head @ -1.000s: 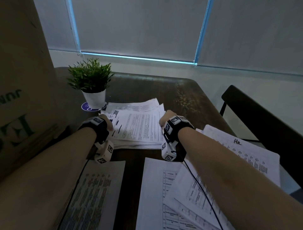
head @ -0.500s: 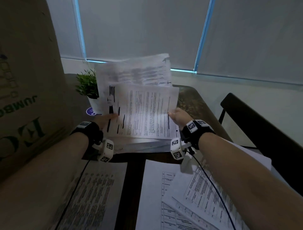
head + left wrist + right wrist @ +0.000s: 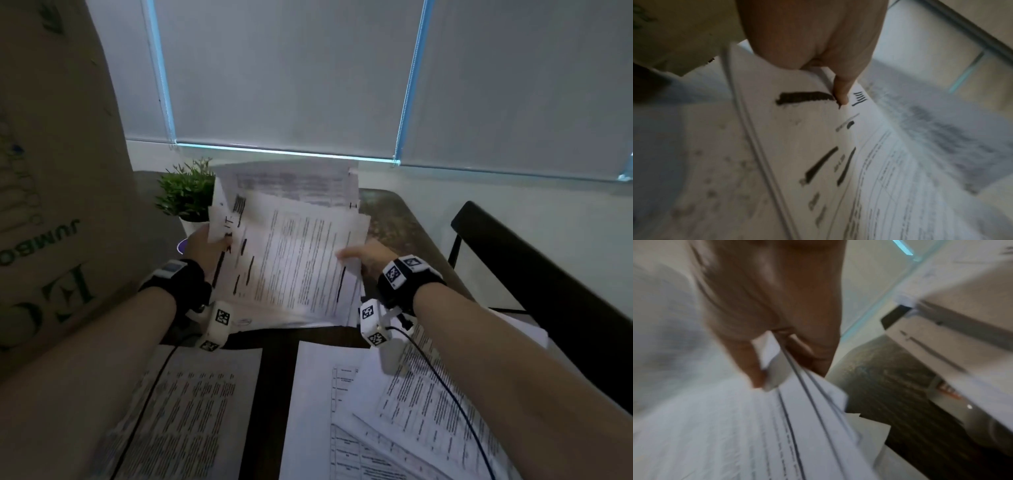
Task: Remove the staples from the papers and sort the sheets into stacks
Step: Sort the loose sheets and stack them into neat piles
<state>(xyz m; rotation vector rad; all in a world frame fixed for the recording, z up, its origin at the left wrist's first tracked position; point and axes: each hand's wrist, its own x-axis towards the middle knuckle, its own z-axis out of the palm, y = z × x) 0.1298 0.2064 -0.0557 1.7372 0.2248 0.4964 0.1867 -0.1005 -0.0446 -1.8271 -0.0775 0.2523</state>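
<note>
A thick bundle of printed papers [image 3: 291,246] stands lifted and tilted over the dark table [image 3: 404,226], its far sheets fanned upward. My left hand [image 3: 205,245] grips its left edge, thumb on the top sheet beside black marker strokes [image 3: 805,97]. My right hand [image 3: 363,257] pinches the right edge, thumb on top and fingers underneath, with several sheet edges [image 3: 797,386] showing between them. No staple is visible.
Loose printed sheets lie near me: one stack [image 3: 181,411] at the left and overlapping pages [image 3: 394,411] at the right. A small potted plant [image 3: 186,192] stands behind the bundle. A large cardboard box [image 3: 54,192] fills the left. A black chair [image 3: 534,274] is at the right.
Both hands took hold of the pile that lay flat on the table and raised it upright. Since half a second ago the bundle has tilted a little and its sheets have fanned.
</note>
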